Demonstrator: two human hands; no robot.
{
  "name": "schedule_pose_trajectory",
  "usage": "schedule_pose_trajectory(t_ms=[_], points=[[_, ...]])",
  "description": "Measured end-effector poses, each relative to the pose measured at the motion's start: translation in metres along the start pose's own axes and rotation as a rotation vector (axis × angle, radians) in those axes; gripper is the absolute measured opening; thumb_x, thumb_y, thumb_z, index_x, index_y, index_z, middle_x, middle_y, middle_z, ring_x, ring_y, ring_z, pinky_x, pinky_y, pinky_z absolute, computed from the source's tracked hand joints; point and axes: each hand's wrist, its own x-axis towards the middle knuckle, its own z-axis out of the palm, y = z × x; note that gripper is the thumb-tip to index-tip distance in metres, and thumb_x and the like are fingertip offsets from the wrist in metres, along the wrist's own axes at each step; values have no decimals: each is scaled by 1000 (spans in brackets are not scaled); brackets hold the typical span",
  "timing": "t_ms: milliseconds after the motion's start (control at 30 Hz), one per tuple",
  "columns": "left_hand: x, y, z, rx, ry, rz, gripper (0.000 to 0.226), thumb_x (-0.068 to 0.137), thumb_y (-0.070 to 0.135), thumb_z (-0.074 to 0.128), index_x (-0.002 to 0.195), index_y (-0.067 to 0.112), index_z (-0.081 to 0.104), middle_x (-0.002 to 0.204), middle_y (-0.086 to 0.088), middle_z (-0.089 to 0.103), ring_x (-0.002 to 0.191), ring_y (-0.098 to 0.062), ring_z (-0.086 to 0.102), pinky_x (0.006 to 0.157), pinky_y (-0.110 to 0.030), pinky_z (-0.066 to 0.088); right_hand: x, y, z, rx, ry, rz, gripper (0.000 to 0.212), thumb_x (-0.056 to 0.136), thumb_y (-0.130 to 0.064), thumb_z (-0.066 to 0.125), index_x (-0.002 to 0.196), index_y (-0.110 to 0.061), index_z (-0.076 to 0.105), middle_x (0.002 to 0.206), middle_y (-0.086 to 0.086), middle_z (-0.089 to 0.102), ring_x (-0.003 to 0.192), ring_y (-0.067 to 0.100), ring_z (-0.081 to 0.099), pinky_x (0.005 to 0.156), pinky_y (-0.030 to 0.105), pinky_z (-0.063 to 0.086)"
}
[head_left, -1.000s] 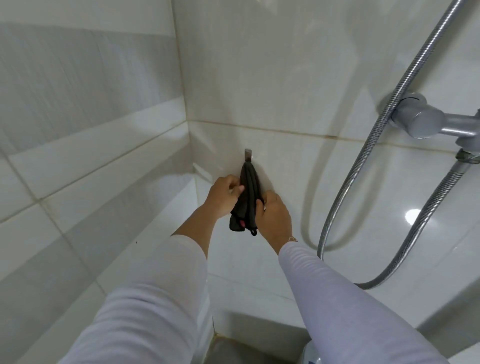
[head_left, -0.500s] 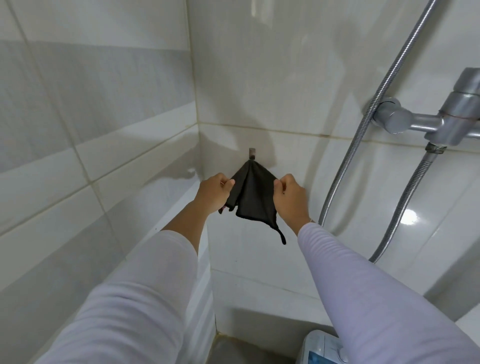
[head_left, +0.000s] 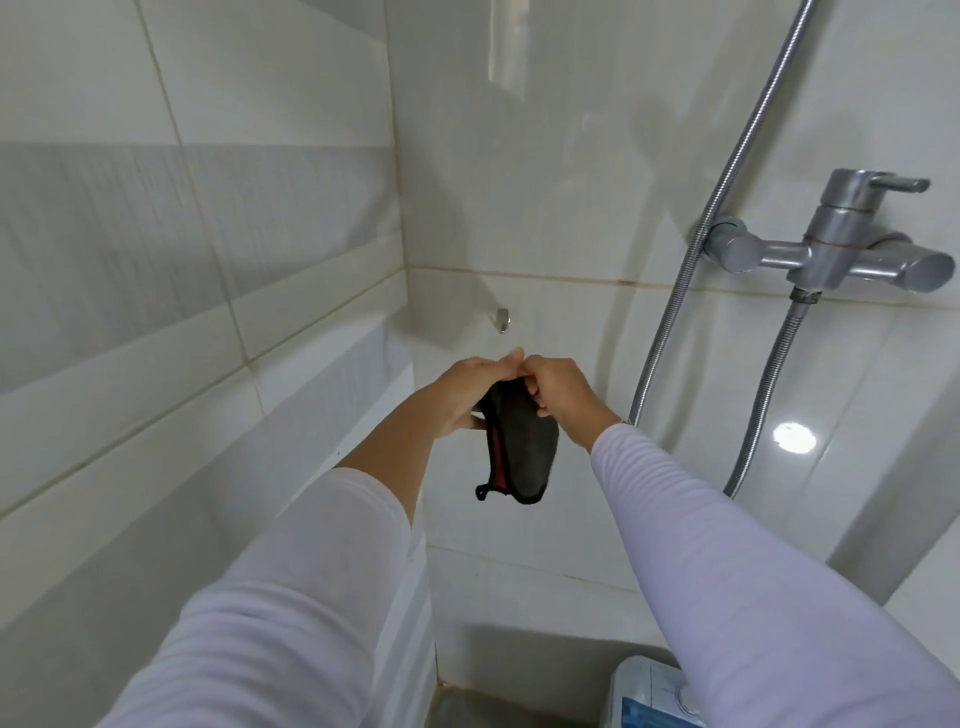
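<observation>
Both arms stretch forward in white sleeves toward the tiled corner. The left hand (head_left: 462, 397) grips the dark cloth (head_left: 524, 452) from its left side, thumb raised. The cloth hangs folded below both hands, under the wall hook (head_left: 502, 319) and clear of it. The right hand (head_left: 561, 395) pinches the cloth's top edge, touching the left thumb. Farther right are the shower hose (head_left: 670, 312) and the mixer tap (head_left: 831, 249).

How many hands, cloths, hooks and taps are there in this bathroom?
2 hands: left hand and right hand
1 cloth
1 hook
1 tap
Total: 5
</observation>
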Motion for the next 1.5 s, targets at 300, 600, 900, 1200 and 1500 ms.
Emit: schedule_pose_trajectory(t_ms=[300, 600, 900, 1200, 1500], points=[[-18, -7, 28, 67, -252, -10, 41, 91, 0, 53, 131, 14, 54, 119, -9, 62, 108, -27, 60, 88, -43, 53, -46, 63, -49, 249, 143, 181, 16, 83, -18, 51, 97, -16, 59, 97, 2, 58, 94, 21, 56, 83, 37, 45], [-12, -9, 102, 102, -362, -167, 36, 99, 7, 44, 131, 19, 52, 120, -10, 55, 98, -27, 61, 81, -47, 56, -81, 126, -109, 400, 43, 249, 40, 84, -9, 59, 123, -17, 53, 104, 7, 65, 92, 21, 62, 79, 34, 53], [14, -54, 229, 265, -502, -295, 63, 81, 15, 74, 136, 26, 45, 124, -3, 63, 104, -15, 62, 97, -30, 49, -119, 199, -215, 337, 129, 362, 35, 87, -14, 64, 120, -24, 60, 110, 8, 67, 98, 21, 63, 86, 33, 54], [41, -127, 339, 736, -532, -103, 37, 78, 9, 72, 114, 13, 70, 118, -6, 68, 113, -20, 60, 100, -29, 47, -138, 303, -285, -237, -74, 509, 57, 71, -6, 74, 125, -17, 59, 116, 2, 63, 111, 22, 57, 102, 35, 46], [99, -270, 393, 853, -462, 46, 31, 86, 34, 64, 112, 18, 67, 106, 0, 62, 94, -15, 52, 77, -24, 38, -119, 466, -278, -295, 187, 420, 28, 74, -21, 74, 93, -2, 68, 84, 9, 63, 78, 23, 56, 66, 26, 41]])
